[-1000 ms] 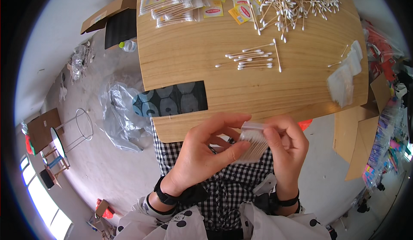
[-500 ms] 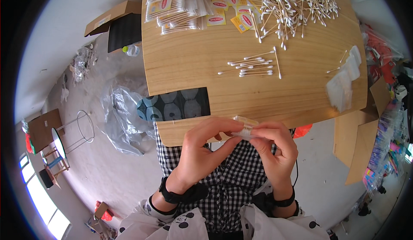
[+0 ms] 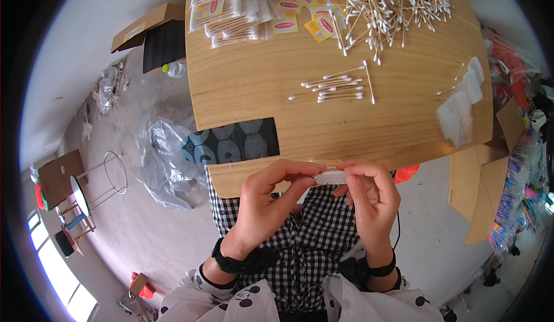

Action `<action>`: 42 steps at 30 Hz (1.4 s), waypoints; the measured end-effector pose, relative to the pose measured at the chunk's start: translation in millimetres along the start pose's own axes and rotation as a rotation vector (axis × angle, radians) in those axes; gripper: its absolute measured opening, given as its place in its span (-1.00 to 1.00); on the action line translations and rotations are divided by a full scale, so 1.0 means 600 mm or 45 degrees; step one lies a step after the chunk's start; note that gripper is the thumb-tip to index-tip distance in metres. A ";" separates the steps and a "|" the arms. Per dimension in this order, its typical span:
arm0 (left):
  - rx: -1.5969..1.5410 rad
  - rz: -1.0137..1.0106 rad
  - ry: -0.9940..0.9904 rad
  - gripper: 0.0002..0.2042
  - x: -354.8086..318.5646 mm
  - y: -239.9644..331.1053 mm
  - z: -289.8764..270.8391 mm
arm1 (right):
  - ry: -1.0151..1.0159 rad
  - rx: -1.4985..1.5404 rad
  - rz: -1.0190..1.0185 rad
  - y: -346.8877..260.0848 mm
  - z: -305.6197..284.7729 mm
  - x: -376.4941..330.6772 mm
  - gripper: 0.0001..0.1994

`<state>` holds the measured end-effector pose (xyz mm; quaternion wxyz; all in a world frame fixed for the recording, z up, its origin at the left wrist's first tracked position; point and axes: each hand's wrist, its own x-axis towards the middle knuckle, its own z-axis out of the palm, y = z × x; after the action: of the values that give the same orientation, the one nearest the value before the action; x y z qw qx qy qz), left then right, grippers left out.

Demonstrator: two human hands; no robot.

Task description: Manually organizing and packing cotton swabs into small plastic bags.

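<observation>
Just off the near edge of the table, a small clear plastic bag of cotton swabs [image 3: 330,177] is pinched between both hands. My left hand [image 3: 258,198] is closed on its left end, thumb and fingertips together. On the right end, my right hand [image 3: 372,198] grips with thumb and index finger. White swab tips seem to show through the plastic, though the fingers cover part of it. Beyond the hands, several loose cotton swabs [image 3: 340,86] lie in a loose row on the wooden table [image 3: 323,131].
At the far side are stacked swab packets [image 3: 231,10], yellow cards [image 3: 319,28] and a large heap of cotton swabs [image 3: 398,10]. Clear bags [image 3: 456,120] lie at the right edge, a dark patterned sheet [image 3: 242,140] at the left. Cardboard [image 3: 479,189] stands right of the table.
The bag has been tilted between my fingers, so its whitish side shows more and its yellow part less. Both hands stay in nearly the same place.
</observation>
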<state>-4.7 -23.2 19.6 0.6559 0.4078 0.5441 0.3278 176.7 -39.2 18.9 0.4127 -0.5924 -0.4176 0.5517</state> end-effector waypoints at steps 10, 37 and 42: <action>0.328 0.525 -0.070 -0.64 0.000 -0.009 -0.022 | -0.170 0.082 -0.413 0.016 -0.030 -0.008 -0.88; 0.477 0.823 -0.123 -0.60 -0.009 -0.005 0.001 | 0.256 0.603 0.045 -0.016 0.038 -0.013 -0.55; 0.701 0.997 0.031 -0.61 -0.009 0.005 0.004 | 0.003 0.417 0.372 -0.023 -0.009 -0.027 -0.73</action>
<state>-3.3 -27.3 24.8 0.3441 0.7370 0.4237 0.3987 180.6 -50.5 37.4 0.4196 -0.5722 -0.2317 0.6655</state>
